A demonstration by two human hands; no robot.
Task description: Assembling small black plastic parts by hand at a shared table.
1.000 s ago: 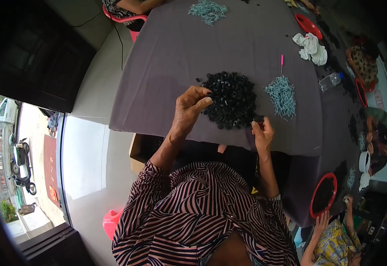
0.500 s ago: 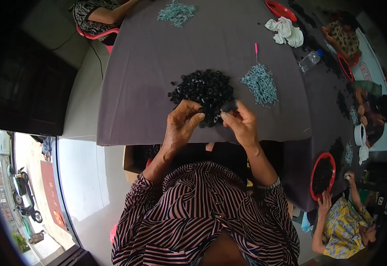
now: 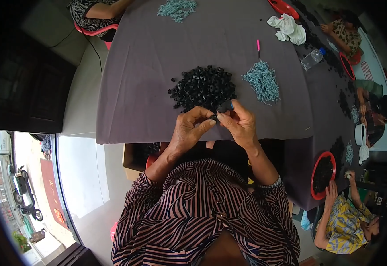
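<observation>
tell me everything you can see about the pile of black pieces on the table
The pile of black pieces is a loose heap of many small dark, ring-like parts, probably plastic or rubber; details are too small to tell. It lies on the grey-purple tablecloth, with a few strays scattered at its left edge. A heap of light blue pieces sits apart to its right. The left hand and right hand meet just in front of it, pinching a small black piece.

This looks like a small home workshop where people do piecework by hand. A long table [image 3: 149,66] under a grey cloth carries a heap of small black rings [image 3: 204,86] and piles of pale blue-green parts [image 3: 261,81]. Other people sit around it beside red trays [image 3: 322,175], and an open doorway shows a street with a parked motorbike [image 3: 25,197].
</observation>
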